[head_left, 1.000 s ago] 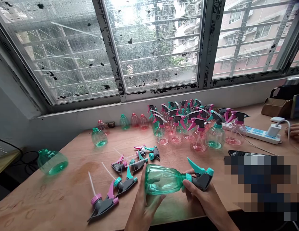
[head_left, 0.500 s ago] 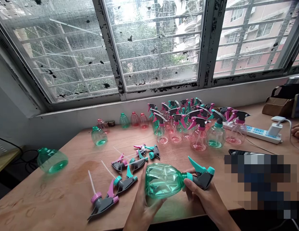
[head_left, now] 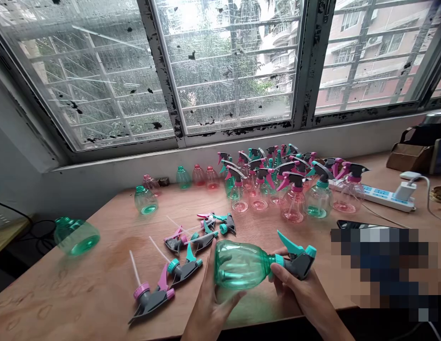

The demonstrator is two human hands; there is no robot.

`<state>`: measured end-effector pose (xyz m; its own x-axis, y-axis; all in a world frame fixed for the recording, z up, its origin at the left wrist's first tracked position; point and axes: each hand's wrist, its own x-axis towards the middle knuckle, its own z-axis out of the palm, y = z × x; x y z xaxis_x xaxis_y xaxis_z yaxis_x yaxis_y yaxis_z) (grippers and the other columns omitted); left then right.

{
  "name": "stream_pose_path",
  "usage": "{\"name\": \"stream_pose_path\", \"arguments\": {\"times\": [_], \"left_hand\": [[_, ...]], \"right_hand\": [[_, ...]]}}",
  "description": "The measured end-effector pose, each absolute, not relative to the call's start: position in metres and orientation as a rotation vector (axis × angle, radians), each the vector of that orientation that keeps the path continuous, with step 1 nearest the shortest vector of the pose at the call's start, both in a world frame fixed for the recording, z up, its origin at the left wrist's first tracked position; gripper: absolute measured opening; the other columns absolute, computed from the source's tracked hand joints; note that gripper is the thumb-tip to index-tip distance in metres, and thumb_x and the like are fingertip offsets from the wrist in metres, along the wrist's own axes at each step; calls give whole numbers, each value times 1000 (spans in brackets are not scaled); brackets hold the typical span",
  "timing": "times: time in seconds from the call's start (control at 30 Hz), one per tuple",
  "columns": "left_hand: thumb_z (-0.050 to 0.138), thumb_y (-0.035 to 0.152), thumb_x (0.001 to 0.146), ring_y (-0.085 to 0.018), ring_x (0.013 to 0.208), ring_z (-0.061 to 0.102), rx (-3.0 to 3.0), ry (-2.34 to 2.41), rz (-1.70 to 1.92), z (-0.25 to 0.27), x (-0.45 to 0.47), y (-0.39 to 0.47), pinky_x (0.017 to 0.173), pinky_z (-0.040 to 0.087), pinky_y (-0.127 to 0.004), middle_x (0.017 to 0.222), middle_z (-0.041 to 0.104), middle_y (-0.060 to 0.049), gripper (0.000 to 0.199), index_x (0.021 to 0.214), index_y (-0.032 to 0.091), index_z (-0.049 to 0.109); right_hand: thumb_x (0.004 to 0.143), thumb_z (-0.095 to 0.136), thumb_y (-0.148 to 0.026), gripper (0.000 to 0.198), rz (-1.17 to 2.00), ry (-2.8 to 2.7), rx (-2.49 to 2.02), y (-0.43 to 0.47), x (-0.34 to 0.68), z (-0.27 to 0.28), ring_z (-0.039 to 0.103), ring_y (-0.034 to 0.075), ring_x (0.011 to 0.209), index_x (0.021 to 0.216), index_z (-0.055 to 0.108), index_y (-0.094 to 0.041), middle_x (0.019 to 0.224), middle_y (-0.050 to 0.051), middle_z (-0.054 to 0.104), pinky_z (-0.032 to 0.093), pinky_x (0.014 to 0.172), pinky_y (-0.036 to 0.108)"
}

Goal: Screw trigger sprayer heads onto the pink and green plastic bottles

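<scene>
Apparently steadying rounded translucent-green plastic bottle (head_left: 239, 266) sideways in left hand (head_left: 208, 305), pinching ring-shaped turquoise plastic collar (head_left: 278, 260) in right hand (head_left: 300, 290).

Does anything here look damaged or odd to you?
Yes: the window frame is raggedly blotched with black, perhaps where paint has worn. The tabletop also has a darker patch near the loose sprayer heads, possibly a stain. The green spray bottle, held sideways by the left hand and right hand, shows no visible damage.
</scene>
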<state>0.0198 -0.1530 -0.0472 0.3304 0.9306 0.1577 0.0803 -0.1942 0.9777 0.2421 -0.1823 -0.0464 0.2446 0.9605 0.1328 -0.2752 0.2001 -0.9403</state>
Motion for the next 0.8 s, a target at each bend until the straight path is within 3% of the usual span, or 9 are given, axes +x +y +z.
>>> {"name": "stream_pose_path", "arguments": {"times": [0.1, 0.2, 0.4, 0.63, 0.8], "left_hand": [[78, 44, 89, -35, 158, 26, 1555, 953, 1038, -46, 22, -154, 130, 16, -53, 174, 22, -4, 97, 164, 42, 16], [82, 49, 84, -37, 159, 22, 1522, 944, 1044, -46, 22, -153, 130, 18, -51, 174, 22, -6, 107, 165, 36, 14], [78, 47, 88, -36, 159, 21, 1626, 994, 1051, -44, 23, -152, 131, 15, -49, 173, 27, -3, 90, 162, 37, 28], [68, 47, 96, -33, 159, 22, 1519, 991, 1044, -41, 22, -157, 130, 19, -52, 175, 19, 1, 87, 164, 43, 13], [79, 51, 85, -39, 159, 19, 1492, 974, 1068, -44, 18, -158, 129, 24, -53, 172, 29, -7, 106, 166, 33, 13]], "right_hand": [[81, 84, -53, 37, 1068, -919, -956, -183, 242, -47, 59, 15, 44, 95, 70, -22, 61, 1, 73, 48, 46, 26], [81, 85, -53, 38, 1080, -927, -968, -183, 242, -49, 60, 16, 45, 98, 72, -21, 61, 1, 73, 49, 47, 27], [82, 84, -53, 36, 1045, -943, -975, -183, 242, -49, 60, 15, 45, 96, 72, -21, 62, 1, 73, 48, 47, 27], [81, 85, -52, 38, 1074, -942, -975, -183, 242, -51, 59, 15, 45, 98, 71, -21, 65, 0, 74, 49, 50, 29], [78, 86, -54, 40, 1084, -918, -998, -183, 241, -51, 60, 17, 46, 96, 72, -21, 64, 1, 73, 49, 49, 30]]}}
